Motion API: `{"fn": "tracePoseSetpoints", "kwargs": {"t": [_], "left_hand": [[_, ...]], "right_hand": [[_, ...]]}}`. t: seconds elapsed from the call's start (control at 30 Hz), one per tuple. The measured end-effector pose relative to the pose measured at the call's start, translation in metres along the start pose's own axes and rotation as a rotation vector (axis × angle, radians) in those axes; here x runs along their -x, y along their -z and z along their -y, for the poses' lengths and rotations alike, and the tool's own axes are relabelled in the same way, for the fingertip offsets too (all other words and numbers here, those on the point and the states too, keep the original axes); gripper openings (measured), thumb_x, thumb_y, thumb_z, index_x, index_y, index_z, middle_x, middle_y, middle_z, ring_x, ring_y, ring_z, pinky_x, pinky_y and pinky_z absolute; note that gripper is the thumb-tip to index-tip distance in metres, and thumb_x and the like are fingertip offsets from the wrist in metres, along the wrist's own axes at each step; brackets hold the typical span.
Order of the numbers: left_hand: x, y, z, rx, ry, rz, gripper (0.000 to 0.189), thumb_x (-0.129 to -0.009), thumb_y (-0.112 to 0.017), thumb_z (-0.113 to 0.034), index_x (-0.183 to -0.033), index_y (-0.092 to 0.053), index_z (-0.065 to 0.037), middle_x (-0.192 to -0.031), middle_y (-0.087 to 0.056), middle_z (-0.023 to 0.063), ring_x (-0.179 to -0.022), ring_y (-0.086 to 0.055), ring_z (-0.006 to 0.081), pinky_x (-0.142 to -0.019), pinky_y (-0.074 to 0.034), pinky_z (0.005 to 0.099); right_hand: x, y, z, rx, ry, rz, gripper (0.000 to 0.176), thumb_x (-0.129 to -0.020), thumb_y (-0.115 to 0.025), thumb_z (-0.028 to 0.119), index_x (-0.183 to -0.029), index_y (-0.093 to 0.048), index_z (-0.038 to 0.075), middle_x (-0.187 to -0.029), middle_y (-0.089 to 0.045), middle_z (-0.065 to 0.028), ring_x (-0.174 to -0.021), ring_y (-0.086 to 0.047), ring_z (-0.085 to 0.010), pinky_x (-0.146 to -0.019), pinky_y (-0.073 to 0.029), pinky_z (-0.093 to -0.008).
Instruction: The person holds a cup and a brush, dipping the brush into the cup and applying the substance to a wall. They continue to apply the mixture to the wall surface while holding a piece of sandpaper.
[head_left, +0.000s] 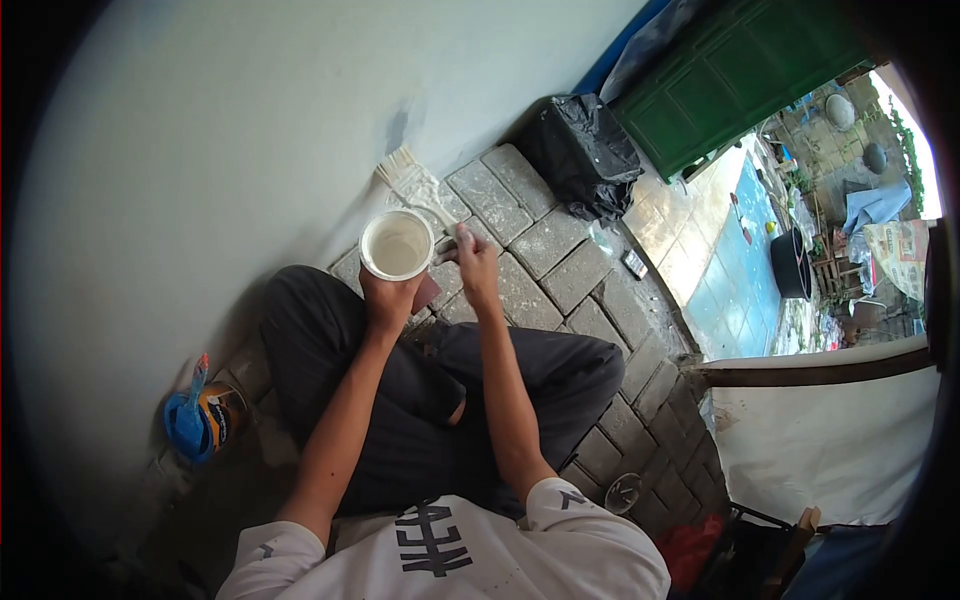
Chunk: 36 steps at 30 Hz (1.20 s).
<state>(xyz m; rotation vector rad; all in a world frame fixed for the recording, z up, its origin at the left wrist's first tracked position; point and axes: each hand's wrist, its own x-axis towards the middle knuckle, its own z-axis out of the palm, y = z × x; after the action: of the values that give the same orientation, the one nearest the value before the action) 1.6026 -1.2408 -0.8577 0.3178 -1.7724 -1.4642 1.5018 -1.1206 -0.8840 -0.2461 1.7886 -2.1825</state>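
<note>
My left hand [388, 298] is wrapped round a white tub [397, 245], held upright above my crossed legs. Pale paint coats the inside of the tub. In my right hand [474, 262] is the handle of a paintbrush [412, 182], gripped between thumb and fingers. The wide bristles, caked in whitish paint, point away from me toward the foot of the white wall [230, 150]. A reddish-brown flat piece [427, 293] shows just beside my left hand.
A can with blue plastic over it [200, 418] stands by the wall at left. Ahead on the grey paving bricks [560, 245] sits a black plastic-covered box [582, 150], near a green door [735, 75]. A clear round lid or cup [622, 492] lies at my right.
</note>
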Motion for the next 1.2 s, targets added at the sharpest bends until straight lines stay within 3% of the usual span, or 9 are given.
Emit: {"fn": "tracePoseSetpoints", "kwargs": {"t": [0.3,0.43,0.53,0.6,0.77,0.93,1.03,1.1,1.2], "left_hand": [[0.001,-0.001,0.0,0.015,0.044,-0.002,0.035,-0.081,-0.084,-0.005,-0.111,-0.067,0.002,-0.102,-0.073,0.0079,-0.093,-0.069,0.0175,-0.085,-0.053,0.0326],[-0.001,0.001,-0.002,-0.024,0.042,-0.003,0.035,-0.081,-0.084,-0.005,-0.111,-0.067,0.002,-0.103,-0.073,0.0084,-0.093,-0.069,0.0176,-0.085,-0.053,0.0334],[-0.002,0.003,-0.004,-0.008,0.067,0.036,0.051,-0.075,-0.087,-0.002,-0.119,-0.063,0.002,-0.112,-0.071,0.0133,-0.101,-0.07,0.0254,-0.091,-0.054,0.0378],[-0.002,0.001,-0.009,-0.021,-0.009,0.007,0.035,-0.082,-0.083,-0.005,-0.111,-0.066,0.003,-0.104,-0.073,0.01,-0.093,-0.069,0.019,-0.086,-0.054,0.0346],[-0.002,-0.001,-0.011,-0.023,0.01,0.0,0.034,-0.082,-0.084,-0.006,-0.11,-0.067,0.003,-0.103,-0.073,0.0098,-0.093,-0.069,0.0194,-0.086,-0.053,0.0347],[0.0,0.001,-0.008,-0.044,0.041,0.003,0.034,-0.082,-0.084,-0.007,-0.109,-0.067,0.003,-0.103,-0.073,0.0097,-0.093,-0.069,0.0194,-0.087,-0.053,0.0345],[0.001,0.001,-0.001,-0.074,0.023,0.003,0.035,-0.081,-0.085,-0.007,-0.109,-0.067,0.003,-0.103,-0.073,0.0093,-0.092,-0.069,0.0191,-0.086,-0.053,0.034],[0.001,0.001,0.005,-0.06,0.044,0.017,0.047,-0.075,-0.087,-0.003,-0.116,-0.065,0.003,-0.108,-0.073,0.0126,-0.097,-0.07,0.0244,-0.089,-0.054,0.0371],[0.0,0.003,0.0,-0.08,0.041,0.045,0.046,-0.077,-0.086,-0.004,-0.116,-0.065,0.003,-0.109,-0.073,0.0122,-0.098,-0.07,0.024,-0.09,-0.053,0.0371]], "right_hand": [[0.001,-0.014,0.084,-0.323,0.174,0.005,0.048,-0.108,-0.052,0.037,-0.108,-0.063,-0.01,-0.081,-0.066,-0.0126,-0.066,-0.064,-0.0168,-0.066,-0.053,-0.0309],[0.002,-0.027,0.063,-0.274,0.104,0.044,0.047,-0.108,-0.051,0.037,-0.106,-0.063,-0.009,-0.08,-0.066,-0.0115,-0.065,-0.063,-0.0156,-0.066,-0.053,-0.0299],[0.0,-0.027,0.038,-0.166,0.058,0.043,0.047,-0.108,-0.051,0.036,-0.104,-0.064,-0.009,-0.078,-0.066,-0.0103,-0.063,-0.063,-0.0151,-0.065,-0.053,-0.0293],[0.001,-0.022,0.025,-0.195,0.032,0.027,0.046,-0.108,-0.052,0.035,-0.102,-0.065,-0.009,-0.076,-0.066,-0.0098,-0.063,-0.064,-0.0153,-0.063,-0.052,-0.0288],[-0.001,-0.001,0.011,-0.101,-0.003,-0.016,0.044,-0.107,-0.056,0.032,-0.103,-0.066,-0.01,-0.077,-0.067,-0.0113,-0.06,-0.063,-0.0158,-0.059,-0.05,-0.0289],[0.008,0.007,0.056,-0.042,0.079,-0.03,0.042,-0.107,-0.054,0.031,-0.1,-0.067,-0.009,-0.073,-0.066,-0.011,-0.058,-0.062,-0.0153,-0.058,-0.05,-0.0286],[0.009,0.001,0.079,-0.186,0.094,0.006,0.044,-0.108,-0.051,0.034,-0.103,-0.065,-0.008,-0.073,-0.064,-0.0091,-0.057,-0.06,-0.0144,-0.056,-0.049,-0.0277],[0.008,-0.008,0.079,-0.222,0.105,0.007,0.044,-0.108,-0.052,0.035,-0.104,-0.065,-0.007,-0.074,-0.064,-0.009,-0.058,-0.059,-0.0142,-0.057,-0.049,-0.0276],[0.005,-0.022,0.058,-0.239,0.086,0.035,0.043,-0.107,-0.054,0.036,-0.105,-0.065,-0.006,-0.075,-0.064,-0.0075,-0.059,-0.059,-0.0135,-0.058,-0.049,-0.0271]]}}
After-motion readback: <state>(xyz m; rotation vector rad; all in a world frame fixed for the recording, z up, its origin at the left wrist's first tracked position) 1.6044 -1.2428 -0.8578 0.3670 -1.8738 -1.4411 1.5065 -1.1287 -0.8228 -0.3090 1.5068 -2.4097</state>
